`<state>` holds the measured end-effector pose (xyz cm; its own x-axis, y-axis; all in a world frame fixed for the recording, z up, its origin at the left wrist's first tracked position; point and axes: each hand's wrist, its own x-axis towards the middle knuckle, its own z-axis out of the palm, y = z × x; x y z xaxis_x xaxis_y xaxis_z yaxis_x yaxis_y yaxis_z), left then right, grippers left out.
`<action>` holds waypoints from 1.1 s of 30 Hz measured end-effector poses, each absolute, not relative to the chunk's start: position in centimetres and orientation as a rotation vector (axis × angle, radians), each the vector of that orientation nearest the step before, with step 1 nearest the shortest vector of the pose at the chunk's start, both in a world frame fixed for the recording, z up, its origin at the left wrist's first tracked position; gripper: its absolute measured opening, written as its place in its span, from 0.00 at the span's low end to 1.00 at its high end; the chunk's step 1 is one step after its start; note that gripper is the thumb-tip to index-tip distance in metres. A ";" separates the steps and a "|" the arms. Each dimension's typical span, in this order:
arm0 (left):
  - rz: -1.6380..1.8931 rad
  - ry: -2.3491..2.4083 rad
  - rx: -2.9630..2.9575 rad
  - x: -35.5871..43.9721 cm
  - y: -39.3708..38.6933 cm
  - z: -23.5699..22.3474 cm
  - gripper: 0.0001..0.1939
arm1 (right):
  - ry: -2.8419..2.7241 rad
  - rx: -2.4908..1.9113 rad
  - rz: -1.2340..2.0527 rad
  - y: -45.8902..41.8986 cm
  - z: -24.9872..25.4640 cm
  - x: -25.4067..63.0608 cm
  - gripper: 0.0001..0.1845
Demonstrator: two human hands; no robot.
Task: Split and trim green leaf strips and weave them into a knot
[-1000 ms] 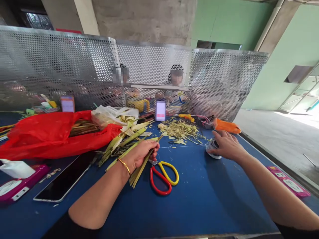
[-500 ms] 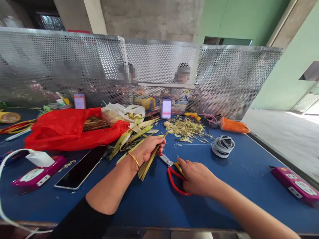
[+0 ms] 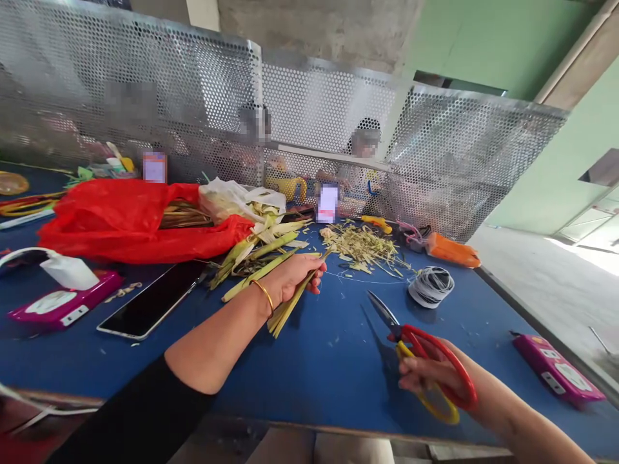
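Note:
My left hand [image 3: 290, 278] is closed round a bundle of thin palm-leaf strips [image 3: 288, 309] that rests on the blue table [image 3: 333, 367]. My right hand [image 3: 428, 377] grips red and yellow scissors [image 3: 425, 357] lifted off the table, with their blades pointing up and left. A pile of green and pale leaves [image 3: 261, 251] lies just behind my left hand. A coil of white cord [image 3: 431, 285] sits to the right of it.
A red plastic bag [image 3: 126, 222] and a white bag [image 3: 227, 200] lie at the back left. A dark phone [image 3: 155, 299] and pink devices [image 3: 60, 303] [image 3: 556, 368] lie flat. Leaf scraps [image 3: 360, 245], an orange tool [image 3: 452, 250]. People sit behind the perforated metal screen [image 3: 309, 122].
My right hand left the cord coil, took hold of the scissors on the table and lifted them towards me. My left hand kept its hold on the strips.

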<state>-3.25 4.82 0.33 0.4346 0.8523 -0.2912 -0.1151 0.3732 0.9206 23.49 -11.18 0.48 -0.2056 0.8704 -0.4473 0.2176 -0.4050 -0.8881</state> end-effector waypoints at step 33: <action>0.675 0.861 1.101 -2.8 3.5 1.1 0.08 | -2.431 -2.280 0.010 -6.9 2.5 21.7 0.11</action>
